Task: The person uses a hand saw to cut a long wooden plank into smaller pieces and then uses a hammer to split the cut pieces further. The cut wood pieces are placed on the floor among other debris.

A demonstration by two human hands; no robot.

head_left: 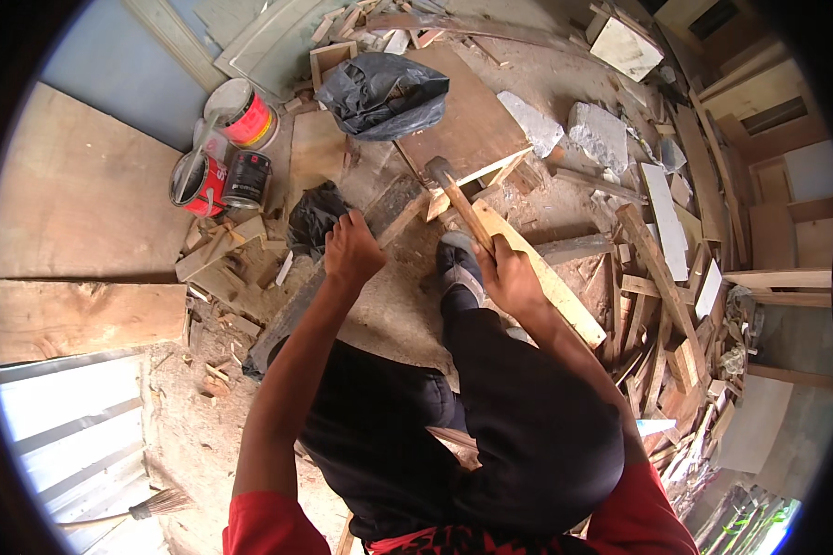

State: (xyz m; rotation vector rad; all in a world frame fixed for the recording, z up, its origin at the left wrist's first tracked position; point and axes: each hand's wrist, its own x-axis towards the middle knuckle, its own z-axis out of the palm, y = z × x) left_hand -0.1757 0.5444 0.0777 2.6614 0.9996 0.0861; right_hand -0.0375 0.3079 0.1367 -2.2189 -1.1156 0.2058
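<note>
My right hand grips the wooden handle of a hammer. Its dark head is up and to the left, over some light wood strips. A pale plank slants beneath that hand, beside my shoe. My left hand is closed, its fingers curled together; what they hold, if anything, is hidden. Just beyond its fingers lies a small crumpled black plastic bag, overlapped by the hand. A dark-faced length of timber lies between the two hands.
Farther off, a larger black plastic bag rests by a brown board. Paint cans stand at left. Broken concrete chunks and heaped scrap wood lie at right. A straw broom is at lower left.
</note>
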